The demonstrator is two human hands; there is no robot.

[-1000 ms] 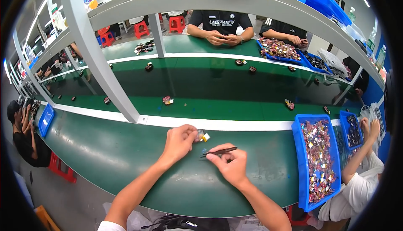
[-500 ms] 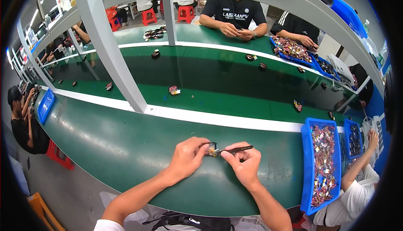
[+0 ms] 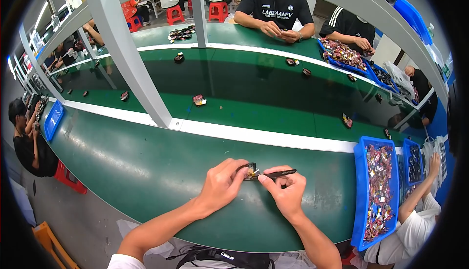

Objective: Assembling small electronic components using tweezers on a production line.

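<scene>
My left hand [image 3: 218, 185] pinches a small black-framed part [image 3: 252, 165] with its thumb and fingers, just above the green worktop [image 3: 161, 171]. Something pale and yellow shows inside the part, too small to name. Black tweezers [image 3: 283, 173] lie in the grip of my right hand [image 3: 287, 192], their tips pointing left. Those tips reach the near side of the part, by the yellow bit. Fingers hide some of the part's left side.
A blue tray [image 3: 360, 195] full of small reddish parts stands at my right, beside a smaller blue tray [image 3: 406, 147]. Beyond the white rail [image 3: 215, 131] runs a green belt [image 3: 254, 115] with scattered small parts. A grey post [image 3: 129, 49] rises ahead. Co-workers sit around.
Small parts on the belt have shifted slightly left against the posts. The view has moved a little. Both hands keep nearly the same pose, with the tweezers still at the part.
</scene>
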